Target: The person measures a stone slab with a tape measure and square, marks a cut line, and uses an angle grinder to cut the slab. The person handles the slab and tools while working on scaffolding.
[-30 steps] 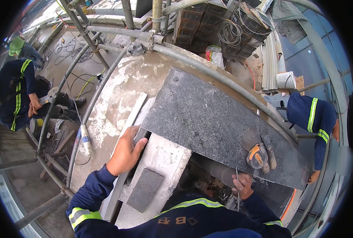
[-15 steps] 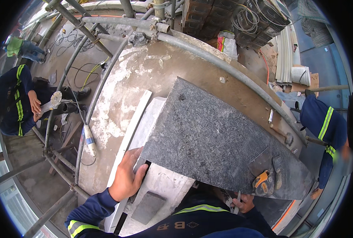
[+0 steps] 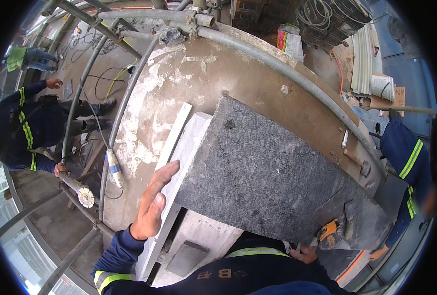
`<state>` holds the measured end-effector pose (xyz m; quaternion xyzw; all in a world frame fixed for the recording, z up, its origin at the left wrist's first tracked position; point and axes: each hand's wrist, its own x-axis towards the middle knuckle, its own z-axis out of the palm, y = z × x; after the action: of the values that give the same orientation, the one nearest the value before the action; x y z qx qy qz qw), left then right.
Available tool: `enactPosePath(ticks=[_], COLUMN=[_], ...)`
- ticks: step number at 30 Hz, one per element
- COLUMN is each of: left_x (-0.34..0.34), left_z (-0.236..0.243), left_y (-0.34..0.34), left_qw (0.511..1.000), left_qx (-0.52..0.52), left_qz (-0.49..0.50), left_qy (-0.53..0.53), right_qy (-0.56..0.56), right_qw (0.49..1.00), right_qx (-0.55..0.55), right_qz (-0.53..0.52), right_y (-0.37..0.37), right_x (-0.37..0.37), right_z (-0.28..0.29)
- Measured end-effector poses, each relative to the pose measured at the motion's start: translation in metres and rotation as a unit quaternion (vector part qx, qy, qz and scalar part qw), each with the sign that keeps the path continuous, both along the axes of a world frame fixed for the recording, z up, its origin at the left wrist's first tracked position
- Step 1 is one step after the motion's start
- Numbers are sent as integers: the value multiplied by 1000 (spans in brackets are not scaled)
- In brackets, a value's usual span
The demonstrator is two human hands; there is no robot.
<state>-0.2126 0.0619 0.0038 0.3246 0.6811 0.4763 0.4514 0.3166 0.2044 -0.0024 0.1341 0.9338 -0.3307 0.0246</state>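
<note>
A large dark grey speckled stone slab (image 3: 258, 162) lies across the work surface before me. My left hand (image 3: 154, 206) is raised beside its left edge, fingers stretched out, holding nothing. Below that hand run a pale stone piece (image 3: 191, 140) and a white strip (image 3: 176, 130). At the slab's near edge, my right hand (image 3: 305, 254) is partly hidden, its fingers closed around something pale I cannot make out. A yellow and black tape measure (image 3: 328, 234) rests on the slab beside a worn dark tool handle (image 3: 349, 216). A small grey stone block (image 3: 188, 258) lies near my body.
Metal scaffold tubes (image 3: 258, 49) curve around the work surface. A person on the left (image 3: 24, 115) holds an angle grinder (image 3: 83, 191) low; another person (image 3: 403, 152) is at the right. A hammer (image 3: 361, 164) lies beyond the slab. A corded white tool (image 3: 114, 169) hangs at the left.
My left hand has lifted off the slab's corner and straightened its fingers. My right hand has slipped further under the slab's edge. The left person has lowered the grinder and stretched out an arm.
</note>
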Motion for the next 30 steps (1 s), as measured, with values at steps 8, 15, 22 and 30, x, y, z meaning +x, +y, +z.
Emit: enactPosePath(ticks=[8,15,22,30], left_x=[-37,-21,-22,-22], left_z=[-22,-31,-28,-29], left_y=[143,158,159,163], left_qw=[990,988,988,981], left_qx=[124,134,125,129], left_qz=[-30,39,52,42], left_qy=[-63,-66,-69,-135], right_qy=[-16,-31,-53,-9], right_qw=[999,996,995,999], right_qx=[-47,-87,-76,-27], right_qz=[-19,4,-35,38], right_y=[-4,2,-25,-3], right_x=[13,12,50,44], right_z=[-7,-7,-35,-31])
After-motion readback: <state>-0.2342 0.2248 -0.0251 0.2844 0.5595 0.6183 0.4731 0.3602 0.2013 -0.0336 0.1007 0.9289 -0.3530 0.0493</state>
